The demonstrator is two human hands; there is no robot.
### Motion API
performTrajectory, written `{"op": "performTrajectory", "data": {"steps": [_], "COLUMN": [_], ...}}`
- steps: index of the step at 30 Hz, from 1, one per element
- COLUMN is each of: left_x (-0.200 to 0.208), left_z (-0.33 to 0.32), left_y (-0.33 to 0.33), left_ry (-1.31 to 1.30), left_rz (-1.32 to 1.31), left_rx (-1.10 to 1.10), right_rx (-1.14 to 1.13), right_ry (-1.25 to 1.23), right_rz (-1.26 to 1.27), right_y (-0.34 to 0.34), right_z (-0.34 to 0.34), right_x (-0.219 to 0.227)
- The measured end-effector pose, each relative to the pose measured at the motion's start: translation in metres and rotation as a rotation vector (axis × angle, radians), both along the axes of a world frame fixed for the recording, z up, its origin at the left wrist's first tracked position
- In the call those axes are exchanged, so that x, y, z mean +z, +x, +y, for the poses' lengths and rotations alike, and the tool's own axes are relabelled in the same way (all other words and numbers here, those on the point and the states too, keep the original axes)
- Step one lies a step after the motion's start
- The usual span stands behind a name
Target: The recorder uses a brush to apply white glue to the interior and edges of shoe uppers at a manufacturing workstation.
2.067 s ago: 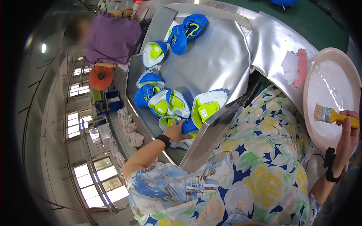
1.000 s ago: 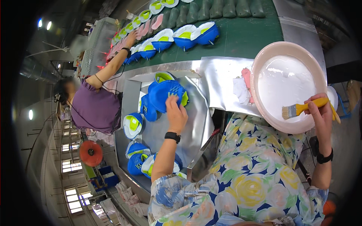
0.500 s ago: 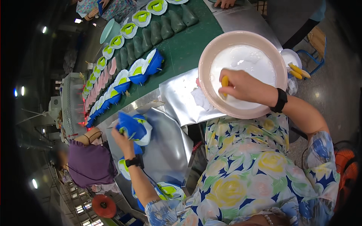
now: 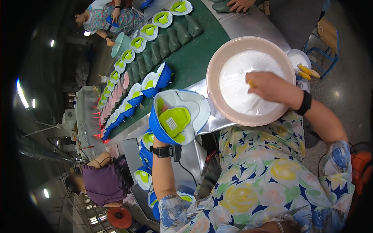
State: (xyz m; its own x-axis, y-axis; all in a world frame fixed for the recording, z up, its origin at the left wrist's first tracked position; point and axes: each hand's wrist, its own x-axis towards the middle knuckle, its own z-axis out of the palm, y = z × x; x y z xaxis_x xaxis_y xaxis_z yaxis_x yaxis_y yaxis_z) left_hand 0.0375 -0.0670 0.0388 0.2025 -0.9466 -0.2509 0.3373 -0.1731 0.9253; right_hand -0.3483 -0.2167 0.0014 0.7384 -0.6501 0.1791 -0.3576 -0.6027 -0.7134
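Note:
My left hand (image 4: 157, 143), mostly hidden behind it, holds up a blue and white shoe upper (image 4: 200, 106) whose opening and lime-green lining face me. It hangs just left of a wide pinkish basin (image 4: 212, 83) containing white liquid (image 4: 235, 91). Over that liquid, my right hand (image 4: 270, 89) is closed around a small tool with a yellow handle (image 4: 251, 83); its working end is hidden. More blue shoe uppers (image 4: 143, 178) lie on the metal surface below my left forearm.
A green belt (image 4: 198, 44) carries rows of uppers (image 4: 149, 32), dark shoe lasts (image 4: 181, 34) and pink lasts (image 4: 125, 79). Yellow-handled tools (image 4: 304, 73) rest by a white tub (image 4: 298, 58) at right. Co-workers stand at far left, lower left and the top edge.
My left hand has brought the upper up and right, close to the basin, turning its opening toward me. My right hand has moved rightward over the liquid. The whole view has shifted slightly.

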Motion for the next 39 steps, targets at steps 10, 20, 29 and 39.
{"op": "performTrajectory", "data": {"steps": [10, 20, 29, 39], "left_x": [0.005, 0.013, -0.041, -0.054], "left_z": [-0.077, -0.083, -0.08, -0.064], "left_y": [-0.034, -0.083, -0.069, -0.053], "left_ry": [-0.165, -0.14, -0.747, -0.433], "left_rz": [-0.832, 0.077, -1.778, -0.251], "left_rx": [-0.598, -0.154, 0.007, 0.218], "right_rx": [-0.073, -0.316, -0.579, -0.576], "right_ry": [0.11, 0.088, 0.343, 0.383], "right_rz": [-0.538, -0.477, -0.669, -0.737], "right_y": [0.0, -0.014, 0.024, 0.026], "right_z": [-0.034, -0.013, 0.013, 0.01], "right_x": [0.087, 0.065, 0.035, 0.046]}}
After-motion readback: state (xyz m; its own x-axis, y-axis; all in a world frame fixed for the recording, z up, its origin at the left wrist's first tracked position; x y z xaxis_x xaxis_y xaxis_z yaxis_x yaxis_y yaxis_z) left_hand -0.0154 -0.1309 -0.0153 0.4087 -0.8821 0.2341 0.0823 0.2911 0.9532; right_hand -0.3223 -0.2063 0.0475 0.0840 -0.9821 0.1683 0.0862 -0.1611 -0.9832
